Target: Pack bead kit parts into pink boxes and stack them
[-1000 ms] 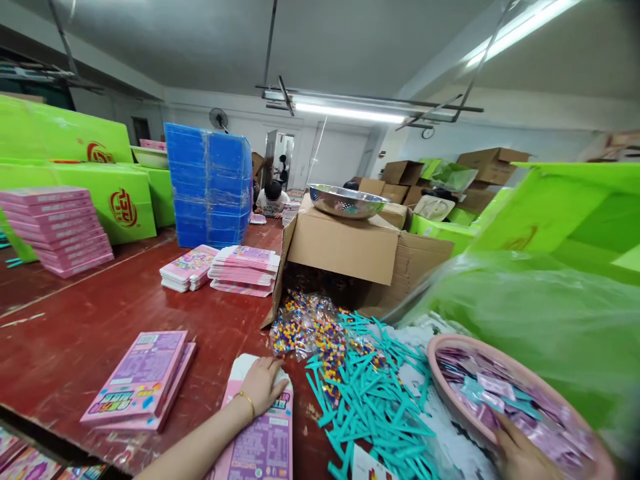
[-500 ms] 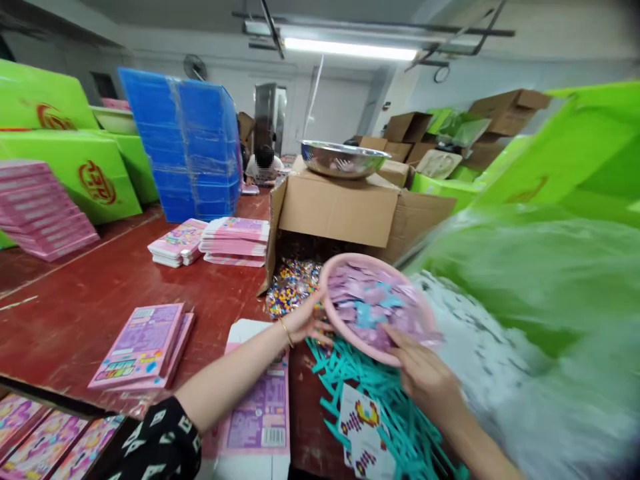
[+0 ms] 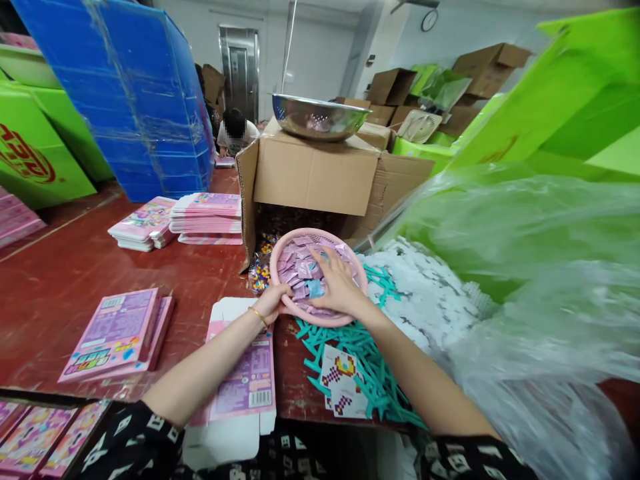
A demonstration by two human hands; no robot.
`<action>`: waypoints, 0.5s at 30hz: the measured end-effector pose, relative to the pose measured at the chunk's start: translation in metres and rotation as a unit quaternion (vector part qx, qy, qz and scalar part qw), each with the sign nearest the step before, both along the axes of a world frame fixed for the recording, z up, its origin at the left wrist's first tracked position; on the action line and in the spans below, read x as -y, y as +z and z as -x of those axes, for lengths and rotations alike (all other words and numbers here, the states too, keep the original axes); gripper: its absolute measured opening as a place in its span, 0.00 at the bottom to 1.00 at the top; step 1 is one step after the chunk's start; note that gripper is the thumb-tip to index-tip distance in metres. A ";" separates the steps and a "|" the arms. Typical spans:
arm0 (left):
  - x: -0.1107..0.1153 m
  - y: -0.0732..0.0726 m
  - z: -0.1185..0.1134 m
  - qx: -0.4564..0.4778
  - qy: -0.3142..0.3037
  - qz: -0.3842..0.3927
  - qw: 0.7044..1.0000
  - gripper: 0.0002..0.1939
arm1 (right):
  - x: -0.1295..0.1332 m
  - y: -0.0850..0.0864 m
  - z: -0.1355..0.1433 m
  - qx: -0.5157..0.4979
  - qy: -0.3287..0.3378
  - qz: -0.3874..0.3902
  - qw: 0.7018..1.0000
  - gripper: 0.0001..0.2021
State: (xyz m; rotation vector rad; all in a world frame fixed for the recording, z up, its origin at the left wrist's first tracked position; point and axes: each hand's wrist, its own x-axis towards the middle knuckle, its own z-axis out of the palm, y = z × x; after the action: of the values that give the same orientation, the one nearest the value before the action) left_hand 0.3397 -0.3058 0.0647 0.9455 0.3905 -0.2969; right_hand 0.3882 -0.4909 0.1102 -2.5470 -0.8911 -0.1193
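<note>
A round pink plastic basket point(image 3: 361, 270) full of small purple packets point(image 3: 295, 261), with a few light-blue ones among them, is tilted toward me. My left hand point(image 3: 273, 301) grips its rim at the near left, thumb over the edge. Over the packets lies my right hand point(image 3: 336, 283), fingers spread, touching them; nothing shows gripped in it. Under and beside the basket are teal plastic sticks point(image 3: 345, 347) in a heap. Two white cards with pixel patterns point(image 3: 343, 383) rest on the sticks. An unfolded pink-and-purple box point(image 3: 245, 380) lies flat below my left forearm.
A cardboard carton point(image 3: 315, 173) holding bags of coloured beads point(image 3: 260, 270) stands behind the basket, a metal colander point(image 3: 320, 119) on top. Flat boxes point(image 3: 210, 217) are stacked at left. Clear plastic sheeting point(image 3: 525, 267) covers the right. Another person point(image 3: 236, 133) sits at the far end.
The basket has shifted left and lower in view as the camera turned. My left hand has closed on its rim. My right hand has moved from the near rim onto the packets, fingers spreading.
</note>
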 end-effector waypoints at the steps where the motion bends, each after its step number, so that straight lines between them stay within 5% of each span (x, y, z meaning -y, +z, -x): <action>1: 0.001 -0.002 -0.002 -0.007 0.000 -0.003 1.000 0.13 | -0.009 -0.002 -0.007 -0.019 0.013 0.024 0.999 0.61; 6: 0.001 -0.009 -0.010 -0.023 0.015 -0.019 0.999 0.12 | -0.046 -0.014 -0.031 -0.047 0.052 0.086 0.994 0.56; 15: -0.030 -0.007 -0.013 0.013 0.090 -0.047 0.995 0.16 | -0.106 -0.033 -0.039 0.024 -0.052 0.048 0.997 0.40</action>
State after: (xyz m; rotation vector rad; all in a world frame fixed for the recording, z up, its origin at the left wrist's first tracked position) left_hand 0.3524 -0.2756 0.0574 0.9976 0.4656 -0.1023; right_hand 0.4275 -0.3846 0.0768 -2.6917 -0.7999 -0.1725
